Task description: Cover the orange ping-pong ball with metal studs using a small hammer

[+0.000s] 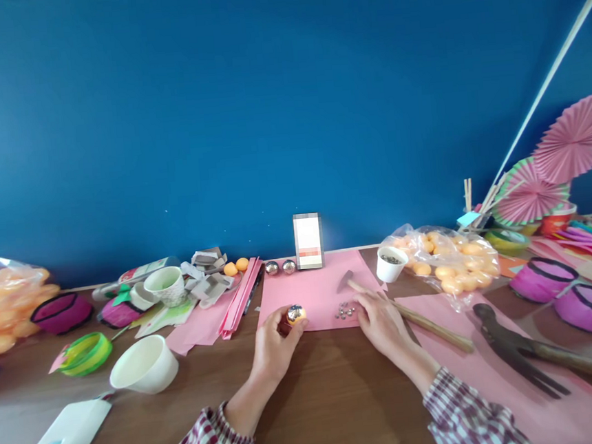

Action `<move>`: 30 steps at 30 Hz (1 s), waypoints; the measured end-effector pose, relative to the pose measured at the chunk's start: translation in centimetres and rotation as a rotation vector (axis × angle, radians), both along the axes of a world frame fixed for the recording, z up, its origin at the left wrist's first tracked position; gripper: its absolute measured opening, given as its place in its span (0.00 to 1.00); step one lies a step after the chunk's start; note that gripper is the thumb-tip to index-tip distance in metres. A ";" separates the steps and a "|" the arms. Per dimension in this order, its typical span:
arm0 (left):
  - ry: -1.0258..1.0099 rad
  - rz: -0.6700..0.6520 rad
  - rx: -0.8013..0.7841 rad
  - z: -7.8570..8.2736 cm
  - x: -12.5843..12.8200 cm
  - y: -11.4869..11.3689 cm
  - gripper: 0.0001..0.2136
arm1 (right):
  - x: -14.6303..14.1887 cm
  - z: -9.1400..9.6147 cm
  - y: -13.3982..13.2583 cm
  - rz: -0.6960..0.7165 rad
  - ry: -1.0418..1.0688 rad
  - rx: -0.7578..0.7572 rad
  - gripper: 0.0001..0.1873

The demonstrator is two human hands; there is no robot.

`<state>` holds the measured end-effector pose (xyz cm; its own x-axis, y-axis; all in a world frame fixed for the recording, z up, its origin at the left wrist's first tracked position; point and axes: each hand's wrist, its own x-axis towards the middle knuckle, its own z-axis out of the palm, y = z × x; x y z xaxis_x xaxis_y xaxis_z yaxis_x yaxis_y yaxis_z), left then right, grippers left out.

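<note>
My left hand is closed round a small orange ball partly covered with shiny studs, held on the pink paper sheet. My right hand rests on the same sheet, its fingers reaching into a little heap of silver studs. A small hammer with a wooden handle lies just beside the right hand, untouched. Two finished silver balls sit at the sheet's far edge.
A white cup of studs and a bag of orange balls stand at the right. Pliers lie on pink paper nearer right. White bowls, a green tape roll, pink paper strips and clutter fill the left. Paper fans lean back right.
</note>
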<state>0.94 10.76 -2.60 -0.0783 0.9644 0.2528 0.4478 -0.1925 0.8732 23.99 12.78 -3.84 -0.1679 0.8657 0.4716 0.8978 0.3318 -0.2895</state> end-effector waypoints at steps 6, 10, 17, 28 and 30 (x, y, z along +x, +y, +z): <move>-0.005 -0.020 -0.017 -0.2 0.0 0.0 0.15 | 0.1 -0.3 0.1 0.028 -0.020 -0.031 0.20; 0.004 -0.023 -0.025 -0.1 -0.1 0.0 0.15 | 0.0 -0.1 0.0 0.028 -0.023 -0.035 0.19; 0.010 -0.014 -0.006 0.2 0.0 0.0 0.14 | -0.4 0.5 -0.4 0.097 0.001 -0.031 0.13; 0.036 -0.008 -0.015 0.3 0.0 0.0 0.15 | -0.5 0.2 -0.2 0.094 0.026 -0.029 0.07; 0.033 -0.006 -0.016 0.3 0.0 0.0 0.15 | -0.4 0.2 -0.2 0.101 0.030 -0.024 0.07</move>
